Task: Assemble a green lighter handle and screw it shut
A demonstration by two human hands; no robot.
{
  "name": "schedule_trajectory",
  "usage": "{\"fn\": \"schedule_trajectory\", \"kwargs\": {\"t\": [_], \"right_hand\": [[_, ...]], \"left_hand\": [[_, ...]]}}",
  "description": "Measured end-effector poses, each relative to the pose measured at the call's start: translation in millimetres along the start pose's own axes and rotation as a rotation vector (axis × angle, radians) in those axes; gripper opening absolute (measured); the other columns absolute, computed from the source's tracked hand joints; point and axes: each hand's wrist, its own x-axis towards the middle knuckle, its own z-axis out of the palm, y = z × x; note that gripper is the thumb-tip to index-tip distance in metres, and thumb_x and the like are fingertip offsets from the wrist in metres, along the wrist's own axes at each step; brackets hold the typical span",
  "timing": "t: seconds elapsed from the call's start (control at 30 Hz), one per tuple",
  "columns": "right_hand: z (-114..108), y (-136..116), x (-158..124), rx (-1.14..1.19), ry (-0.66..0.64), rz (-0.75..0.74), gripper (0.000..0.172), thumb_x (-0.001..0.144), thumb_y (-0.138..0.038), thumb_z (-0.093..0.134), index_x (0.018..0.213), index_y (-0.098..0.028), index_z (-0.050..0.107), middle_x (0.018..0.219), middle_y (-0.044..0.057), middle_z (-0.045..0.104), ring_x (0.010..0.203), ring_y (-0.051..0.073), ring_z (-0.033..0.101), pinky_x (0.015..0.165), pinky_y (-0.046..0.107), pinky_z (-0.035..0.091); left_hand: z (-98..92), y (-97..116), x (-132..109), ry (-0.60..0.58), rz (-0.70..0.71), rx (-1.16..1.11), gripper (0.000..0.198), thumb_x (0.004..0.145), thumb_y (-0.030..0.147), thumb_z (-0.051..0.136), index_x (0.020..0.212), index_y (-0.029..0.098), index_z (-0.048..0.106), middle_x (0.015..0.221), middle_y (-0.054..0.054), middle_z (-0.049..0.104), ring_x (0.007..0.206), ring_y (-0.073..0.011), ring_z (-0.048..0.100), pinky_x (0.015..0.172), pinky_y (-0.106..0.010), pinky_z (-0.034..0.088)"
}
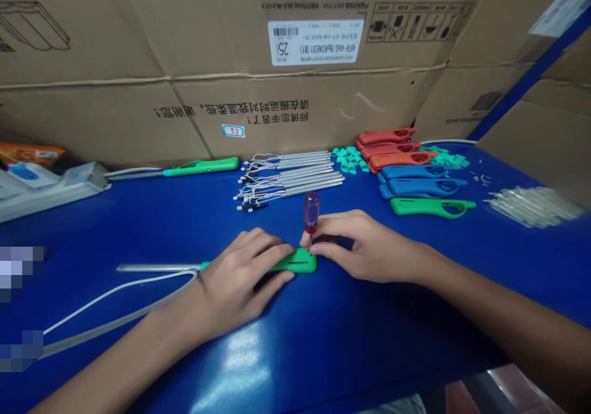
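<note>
A green lighter handle [295, 260] with a long metal tube [157, 267] lies flat on the blue table [323, 340]. My left hand [242, 275] lies over the handle and presses it down, fingers curled on it. My right hand [357, 245] pinches the shaft of a small screwdriver with a purple-red grip [311, 211], which stands upright with its tip on the right end of the green handle.
Behind lie a bundle of metal tubes with wires [290, 177], red [392, 146], blue [418, 180] and green handle shells [429, 206], teal caps [351, 159], clear parts [530, 205] and a finished green lighter [198, 168]. Cardboard boxes [231, 63] wall the back. A white cable [115, 303] loops at left.
</note>
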Motion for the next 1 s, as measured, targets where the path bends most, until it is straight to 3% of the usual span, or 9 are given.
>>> {"fn": "schedule_trajectory", "kwargs": {"t": [0.17,0.53,0.73,1.0], "right_hand": [[1.2,1.1,-0.3,-0.003,0.02,0.017,0.005,0.092,-0.012,0.061,0.089,-0.016,0.064,0.092,0.004,0.071,0.082,0.014,0.064,0.073,0.023,0.049],[4.7,4.3,-1.6,-0.029,0.059,0.054,0.007,0.09,-0.019,0.066,0.086,-0.016,0.063,0.079,0.0,0.066,0.068,0.01,0.058,0.065,0.021,0.045],[4.6,5.0,-1.6,0.004,0.036,0.048,0.002,0.091,-0.016,0.064,0.089,-0.016,0.064,0.082,0.001,0.068,0.07,0.011,0.06,0.067,0.022,0.046],[0.9,0.7,-0.2,0.026,-0.028,0.035,0.013,0.096,-0.011,0.053,0.096,-0.015,0.065,0.096,0.004,0.071,0.089,0.013,0.066,0.08,0.023,0.048]], "left_hand": [[-0.5,1.1,0.7,-0.002,-0.005,0.0,0.024,0.096,0.023,0.055,0.118,0.015,0.06,0.106,-0.01,0.065,0.093,-0.0221,0.058,0.081,-0.038,0.049],[0.6,0.6,2.2,0.005,-0.003,0.004,0.025,0.096,0.023,0.055,0.119,0.015,0.06,0.105,-0.01,0.065,0.092,-0.0219,0.058,0.08,-0.038,0.049],[0.1,0.7,0.5,-0.007,-0.013,0.008,0.025,0.096,0.024,0.055,0.119,0.015,0.06,0.106,-0.01,0.065,0.093,-0.0225,0.058,0.081,-0.039,0.049],[-1.0,0.9,0.1,-0.006,-0.005,0.001,0.026,0.096,0.023,0.055,0.121,0.016,0.059,0.109,-0.009,0.065,0.094,-0.0222,0.058,0.082,-0.039,0.048]]}}
